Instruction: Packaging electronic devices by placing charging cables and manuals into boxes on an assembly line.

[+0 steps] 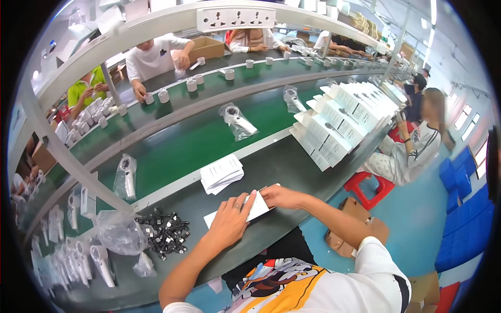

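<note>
Green conveyor belt [172,148] runs diagonally across a busy factory room, bordered by a metal rail, with a dark, smooth bench [271,164] along its near side. Blue floor [417,208] shows at right, with a red plastic stool [370,192], crumpled brown cardboard [336,232] and stacked blue bins [459,198]. Co-workers sit along the far side of the line, and one seated person [420,143] is at right. Glossy white handheld devices in crinkled clear bags, one of them mid-belt [238,121], lie spaced along the green surface. On the bench, a tangled heap of black cables [166,232] sits beside a bulky, see-through plastic bag [119,232] at left; a fanned stack of white paper leaflets [222,173] lies near the rail, and printed white cartons [339,125] are piled in overlapping rows at right. A slim, rectangular white box [259,207] lies at the bench's near edge, just below the leaflets. The left hand [232,216] lies palm down across it, fingers extended and close together, holding it. The right hand [279,196] reaches in from the right, elbow bent, fingers curled at the box's right end; their tips are partly hidden, so whether they grip it cannot be told.
</note>
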### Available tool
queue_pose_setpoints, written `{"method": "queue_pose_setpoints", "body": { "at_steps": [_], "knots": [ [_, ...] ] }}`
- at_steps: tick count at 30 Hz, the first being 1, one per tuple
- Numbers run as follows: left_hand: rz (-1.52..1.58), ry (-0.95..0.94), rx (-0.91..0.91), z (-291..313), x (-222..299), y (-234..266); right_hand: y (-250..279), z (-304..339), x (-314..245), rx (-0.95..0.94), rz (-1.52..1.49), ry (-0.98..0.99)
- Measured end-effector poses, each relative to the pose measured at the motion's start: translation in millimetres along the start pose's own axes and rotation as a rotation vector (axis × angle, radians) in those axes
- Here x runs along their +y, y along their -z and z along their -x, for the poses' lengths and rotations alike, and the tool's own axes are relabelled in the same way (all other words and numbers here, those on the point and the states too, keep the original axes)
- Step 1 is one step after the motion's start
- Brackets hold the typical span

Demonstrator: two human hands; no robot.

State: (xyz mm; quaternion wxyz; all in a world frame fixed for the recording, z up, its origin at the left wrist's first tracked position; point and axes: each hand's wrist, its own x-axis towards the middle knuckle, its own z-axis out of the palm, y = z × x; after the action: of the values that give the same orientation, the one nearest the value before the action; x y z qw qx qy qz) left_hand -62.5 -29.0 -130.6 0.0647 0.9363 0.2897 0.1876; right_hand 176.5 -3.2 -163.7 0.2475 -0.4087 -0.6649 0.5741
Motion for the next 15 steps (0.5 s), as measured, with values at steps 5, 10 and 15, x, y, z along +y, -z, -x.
{"method": "queue_pose_setpoints", "body": {
  "at_steps": [5,10,15],
  "knots": [
    [-0.100,0.008,0.105,6,-23,20,-9,-19,-46,0.035,0.259,0.055],
    [-0.053,0.018,0.128,-22,-45,57,-19,-12,-59,0.653,0.180,0.468],
    [0.083,0.154,0.338,-70,-82,80,-5,38,-12,1.025,-0.104,0.382]
  ]
}}
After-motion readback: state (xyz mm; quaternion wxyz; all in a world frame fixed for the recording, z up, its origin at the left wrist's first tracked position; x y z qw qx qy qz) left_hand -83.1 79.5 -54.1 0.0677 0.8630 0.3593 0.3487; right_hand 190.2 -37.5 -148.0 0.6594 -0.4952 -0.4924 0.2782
